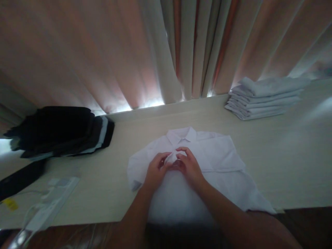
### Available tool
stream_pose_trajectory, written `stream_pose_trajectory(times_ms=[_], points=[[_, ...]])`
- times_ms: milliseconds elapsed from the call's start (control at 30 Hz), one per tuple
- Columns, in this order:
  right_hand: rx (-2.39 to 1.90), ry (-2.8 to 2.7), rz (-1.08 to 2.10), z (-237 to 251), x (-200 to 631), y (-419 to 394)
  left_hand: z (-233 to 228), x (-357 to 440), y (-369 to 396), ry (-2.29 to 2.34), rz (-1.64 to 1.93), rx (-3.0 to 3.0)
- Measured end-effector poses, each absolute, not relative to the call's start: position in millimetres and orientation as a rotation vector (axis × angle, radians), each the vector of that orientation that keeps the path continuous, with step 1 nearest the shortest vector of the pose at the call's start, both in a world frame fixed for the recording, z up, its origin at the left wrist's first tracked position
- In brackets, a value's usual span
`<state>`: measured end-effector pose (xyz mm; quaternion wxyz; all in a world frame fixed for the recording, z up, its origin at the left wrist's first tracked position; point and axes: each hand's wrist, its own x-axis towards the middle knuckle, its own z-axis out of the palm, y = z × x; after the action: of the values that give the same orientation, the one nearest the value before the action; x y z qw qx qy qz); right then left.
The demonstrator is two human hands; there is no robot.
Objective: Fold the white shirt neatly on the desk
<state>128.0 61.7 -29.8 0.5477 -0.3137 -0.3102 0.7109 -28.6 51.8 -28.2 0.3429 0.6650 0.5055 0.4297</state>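
At the near edge of the tabletop [285, 166], the two forearms come in from below and meet over the chest of a white shirt [215, 162]. The shirt lies flat with its front side up, and its collar [181, 135] points away from the person. The left hand [155, 169] and the right hand [189, 166] are close together, almost touching. Both pinch a small piece of the white cloth between thumb and fingers, just below the collar, where the front opening runs. It looks like the work of closing a button, but the button itself is too small to see.

To do this step well, I think the hands should keep the two front edges flat and lined up, so that the cloth does not twist. One hand can hold the edge firm while the other works on the small piece. The pull should be light, because the sleeve on the right side lies spread out and a strong pull could wrinkle it.

To the left of the shirt, near the edge, a white power strip [55, 195] lies with its cable. Further back on the left is a pile of dark clothes [57, 129]. At the far right stands a neat stack of folded white shirts [264, 98]. Behind everything hangs a pale curtain [129, 52], with light coming under it.
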Motion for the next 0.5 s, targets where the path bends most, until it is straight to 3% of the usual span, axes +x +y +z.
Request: stream_pose_trajectory(times_ms=[133, 267, 500], points=[[-0.777, -1.199, 1.484, -31.0, 135.2, 64.5, -26.6, -26.3, 53.9, 1.373, 1.232, 1.460], [-0.861, -1.603, 1.054, -31.6, 141.4, 65.8, -26.4, -23.7, 50.3, 1.401, 1.250, 1.374], [-0.890, -1.751, 0.344, -27.2, 146.4, 62.9, -25.7, -9.7, 45.7, 1.357, 1.222, 1.226]])
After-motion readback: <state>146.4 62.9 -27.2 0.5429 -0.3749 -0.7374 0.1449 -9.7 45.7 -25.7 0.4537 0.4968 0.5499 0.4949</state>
